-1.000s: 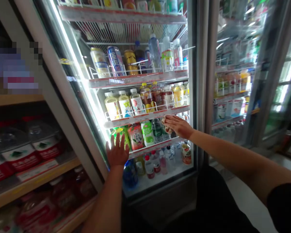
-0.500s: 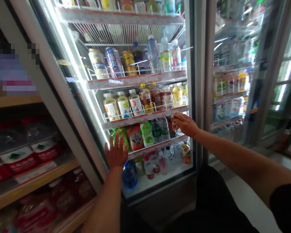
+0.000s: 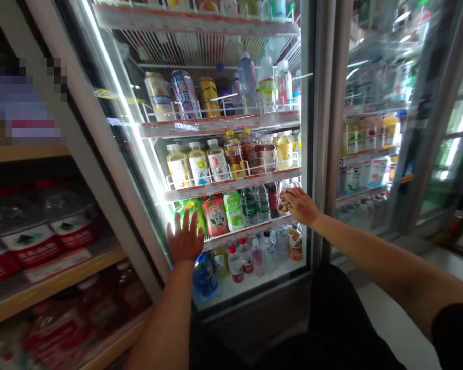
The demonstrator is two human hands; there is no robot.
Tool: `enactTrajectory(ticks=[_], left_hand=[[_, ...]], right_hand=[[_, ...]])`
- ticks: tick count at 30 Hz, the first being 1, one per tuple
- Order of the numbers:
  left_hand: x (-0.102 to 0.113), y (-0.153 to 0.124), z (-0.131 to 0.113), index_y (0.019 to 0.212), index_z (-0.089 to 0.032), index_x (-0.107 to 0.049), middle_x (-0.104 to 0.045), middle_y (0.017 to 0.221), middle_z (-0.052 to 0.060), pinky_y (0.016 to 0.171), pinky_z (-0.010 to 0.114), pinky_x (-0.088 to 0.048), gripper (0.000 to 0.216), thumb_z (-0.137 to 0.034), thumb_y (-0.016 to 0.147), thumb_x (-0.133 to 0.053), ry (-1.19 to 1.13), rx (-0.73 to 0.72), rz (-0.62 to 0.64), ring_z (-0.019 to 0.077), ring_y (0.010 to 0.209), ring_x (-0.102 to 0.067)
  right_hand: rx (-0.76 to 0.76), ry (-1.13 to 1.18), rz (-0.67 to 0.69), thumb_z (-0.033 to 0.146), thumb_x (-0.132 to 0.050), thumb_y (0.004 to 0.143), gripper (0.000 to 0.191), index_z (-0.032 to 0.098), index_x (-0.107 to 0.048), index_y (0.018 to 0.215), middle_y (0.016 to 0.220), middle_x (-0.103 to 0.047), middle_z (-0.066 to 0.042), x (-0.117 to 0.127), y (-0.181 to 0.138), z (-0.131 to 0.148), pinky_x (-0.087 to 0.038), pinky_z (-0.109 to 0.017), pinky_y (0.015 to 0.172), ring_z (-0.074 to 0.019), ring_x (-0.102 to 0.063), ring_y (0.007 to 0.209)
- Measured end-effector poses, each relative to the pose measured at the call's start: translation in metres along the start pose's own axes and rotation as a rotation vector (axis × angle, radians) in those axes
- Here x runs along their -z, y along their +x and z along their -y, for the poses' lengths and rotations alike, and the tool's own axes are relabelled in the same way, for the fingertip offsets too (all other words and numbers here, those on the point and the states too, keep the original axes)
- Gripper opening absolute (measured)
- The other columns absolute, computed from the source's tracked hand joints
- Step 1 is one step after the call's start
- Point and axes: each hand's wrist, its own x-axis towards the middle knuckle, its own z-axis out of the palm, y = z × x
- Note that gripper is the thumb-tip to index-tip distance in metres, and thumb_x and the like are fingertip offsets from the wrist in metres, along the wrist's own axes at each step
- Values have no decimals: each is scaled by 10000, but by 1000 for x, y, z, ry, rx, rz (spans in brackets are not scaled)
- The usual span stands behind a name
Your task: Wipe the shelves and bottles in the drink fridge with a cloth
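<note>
A lit drinks fridge with a glass door (image 3: 216, 55) stands in front of me. My left hand (image 3: 185, 240) is spread flat against the lower left of the glass, fingers apart. Behind its fingertips is a green bottle (image 3: 195, 209), with a red-labelled bottle (image 3: 215, 216) beside it. My right hand (image 3: 299, 205) is at the lower right of the door, its fingers curled in around something small, pale and crumpled. Most of that thing is hidden by the fingers. Near this hand, behind the glass, clear bottles (image 3: 262, 202) stand on the same shelf.
To the left, a wooden shelf (image 3: 57, 280) carries large bottles with red-and-white labels (image 3: 19, 252). A metal door frame (image 3: 326, 128) separates this fridge from another glass-fronted fridge (image 3: 366, 139) on the right. My dark-clothed knee (image 3: 334, 293) is close below the right hand.
My right hand has moved slightly down and to the right over the glass. The left hand stays spread in nearly the same place. The view has shifted a little.
</note>
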Motion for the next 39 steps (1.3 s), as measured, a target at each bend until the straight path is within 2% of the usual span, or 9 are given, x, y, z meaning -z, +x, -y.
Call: enactTrajectory(ticks=[2,7,13,16,21,26,31,35,39], left_hand=[[1,0,0,1537,-281,-421,-431,1596,85,1270,545,-89,605,-307,946,-551,7,-4,8,278,1562,-209],[1,0,0,1541,-288,-414,-442,1590,82,1274,541,-83,608,-302,948,-549,-7,-1,8,271,1562,-211],[-1,-1,1,1536,-298,-423,-449,1586,72,1277,542,-74,602,-310,948,-550,-15,11,25,273,1562,-209],[0,-1,2,1533,-295,-432,-458,1579,72,1280,539,-61,596,-311,948,-547,-33,22,40,272,1564,-202],[0,-1,1,1524,-273,-449,-457,1579,81,1281,533,-62,574,-318,958,-533,-20,28,48,272,1563,-206],[1,-1,0,1509,-271,-471,-466,1573,74,1286,521,-66,561,-314,954,-545,-11,10,34,264,1561,-214],[2,-1,0,1516,-268,-461,-457,1578,76,1287,523,-77,570,-303,954,-543,-3,5,29,264,1560,-216],[1,-1,0,1518,-278,-458,-454,1580,75,1285,535,-75,571,-308,954,-540,-16,22,46,268,1559,-219],[1,-2,1,1525,-285,-447,-443,1588,70,1285,544,-63,579,-310,953,-534,-46,35,61,273,1559,-221]], right_hand=[[-12,26,7,54,-557,789,378,163,-677,1131,1157,-651,-135,-4,-5,6,-509,-441,974,-290,-548,1116],[108,102,74,48,-556,789,389,171,-677,1138,1144,-649,-126,-12,-15,23,-544,-441,939,-273,-557,1072],[146,124,102,46,-561,798,426,153,-658,1199,1174,-644,-137,-20,-17,43,-567,-447,929,-278,-563,1092],[212,151,131,36,-559,805,430,153,-654,1208,1166,-647,-127,-24,-11,54,-565,-434,946,-265,-567,1079],[189,168,52,50,-572,820,426,133,-648,1230,1211,-630,-147,-24,7,72,-542,-446,990,-276,-547,1106],[274,195,139,68,-563,855,433,145,-637,1275,1212,-632,-138,-24,19,93,-538,-443,989,-268,-556,1107],[268,224,78,95,-538,898,441,162,-624,1325,1286,-616,-145,-27,35,109,-511,-449,1048,-268,-543,1198],[328,251,132,124,-526,919,439,136,-624,1347,1251,-644,-165,-31,38,121,-513,-460,1058,-275,-555,1206],[357,252,128,119,-509,926,481,137,-587,1400,1331,-625,-160,-33,38,128,-477,-440,1113,-264,-529,1290]])
